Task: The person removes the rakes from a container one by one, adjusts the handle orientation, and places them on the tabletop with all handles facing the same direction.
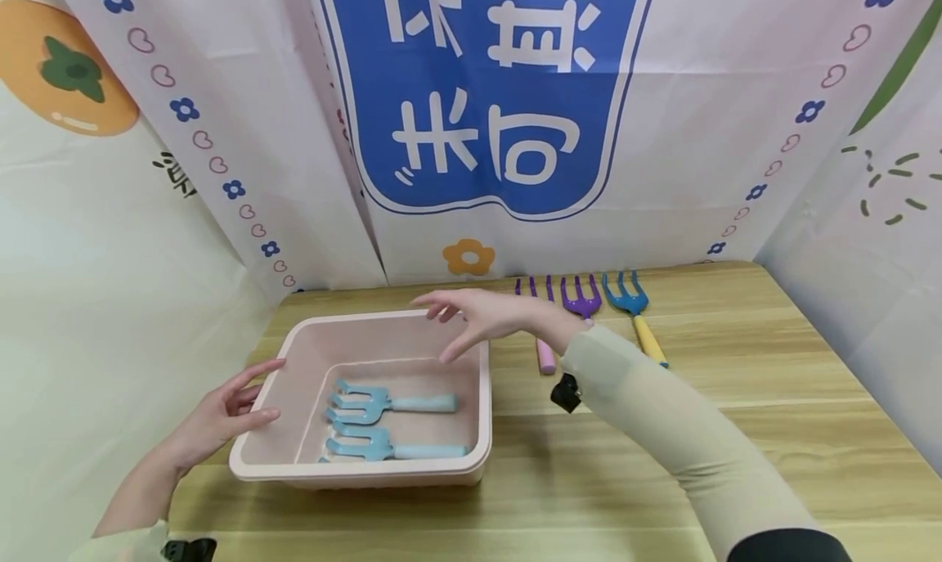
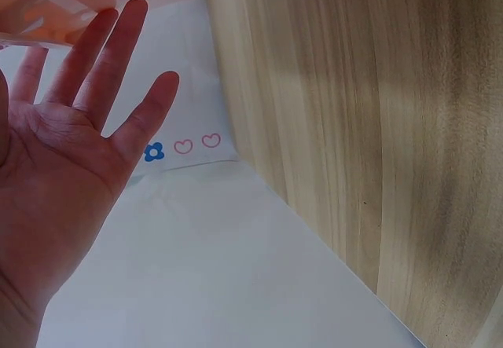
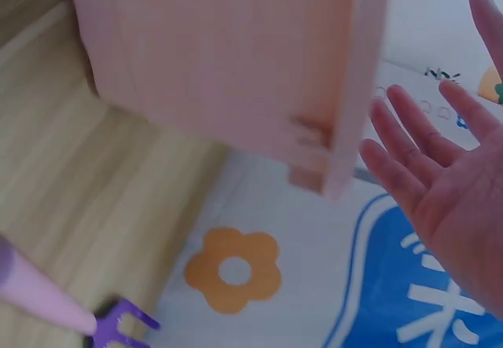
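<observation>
A pale pink plastic bin [image 1: 361, 470] stands on the wooden table. Inside it lie light blue hand forks, one [image 1: 423, 403] beside another [image 1: 430, 451], handles pointing right. At the bin's left rim is my left hand [image 1: 221, 419], fingers extended and the fingertips right at the edge. Over the back right corner hovers my right hand [image 1: 489, 315], fingers spread and nothing in them. The right wrist view shows that palm facing the camera, close to the bin's rim [image 3: 365, 89].
Right of the bin lie a purple fork with a pink handle [image 1: 545, 357], another purple fork [image 1: 581, 303] partly hidden by my right arm, and a blue fork with a yellow handle [image 1: 651, 339]. A printed cloth [image 1: 692, 137] hangs behind the table [image 1: 736, 398].
</observation>
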Demonstrator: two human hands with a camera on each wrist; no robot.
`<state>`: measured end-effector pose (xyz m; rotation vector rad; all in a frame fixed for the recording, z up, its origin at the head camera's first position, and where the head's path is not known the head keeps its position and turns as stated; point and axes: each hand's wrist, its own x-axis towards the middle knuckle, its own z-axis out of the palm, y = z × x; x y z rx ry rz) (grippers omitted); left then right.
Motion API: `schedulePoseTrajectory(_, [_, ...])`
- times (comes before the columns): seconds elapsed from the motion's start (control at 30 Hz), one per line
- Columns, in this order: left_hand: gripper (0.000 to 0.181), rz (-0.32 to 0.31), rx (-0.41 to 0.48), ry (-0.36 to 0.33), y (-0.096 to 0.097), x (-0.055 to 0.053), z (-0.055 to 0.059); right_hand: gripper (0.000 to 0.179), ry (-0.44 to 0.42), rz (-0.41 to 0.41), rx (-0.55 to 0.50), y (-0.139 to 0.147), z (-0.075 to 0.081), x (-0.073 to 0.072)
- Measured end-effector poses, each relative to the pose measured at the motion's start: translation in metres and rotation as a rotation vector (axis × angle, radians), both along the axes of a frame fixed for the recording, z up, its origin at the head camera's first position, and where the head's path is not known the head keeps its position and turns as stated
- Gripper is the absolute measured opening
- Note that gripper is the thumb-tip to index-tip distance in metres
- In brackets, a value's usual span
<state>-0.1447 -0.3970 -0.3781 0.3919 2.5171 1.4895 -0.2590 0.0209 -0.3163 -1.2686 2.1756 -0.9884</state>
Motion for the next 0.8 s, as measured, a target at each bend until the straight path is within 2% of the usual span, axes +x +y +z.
schedulePoseTrajectory(0.2, [0.068, -0.003, 0.007, -0.006, 0.001, 0.0, 0.001, 0.086, -0.086, 0.033, 0.043, -0.022, -0.019, -0.003])
schedulePoseTrajectory(0.33, [0.068, -0.004, 0.021, -0.003, -0.001, 0.002, 0.0, 0.087, -0.082, 0.036, 0.08, -0.035, -0.028, -0.002])
schedulePoseTrajectory(0.4, [0.068, -0.007, 0.036, -0.002, -0.002, 0.002, -0.001, 0.086, -0.049, 0.041, 0.11, -0.042, -0.031, -0.001])
schedulePoseTrajectory(0.57, [0.068, -0.011, 0.042, -0.002, -0.002, 0.002, -0.001, 0.083, -0.02, 0.033, 0.211, -0.056, -0.038, 0.005])
schedulePoseTrajectory(0.7, [0.069, -0.008, 0.035, -0.003, -0.002, 0.0, 0.0, 0.079, -0.045, 0.019, 0.29, -0.064, -0.043, 0.007])
schedulePoseTrajectory(0.8, [0.069, -0.01, 0.036, -0.004, -0.002, 0.0, 0.0, 0.077, -0.028, 0.032, 0.356, -0.069, -0.048, 0.008])
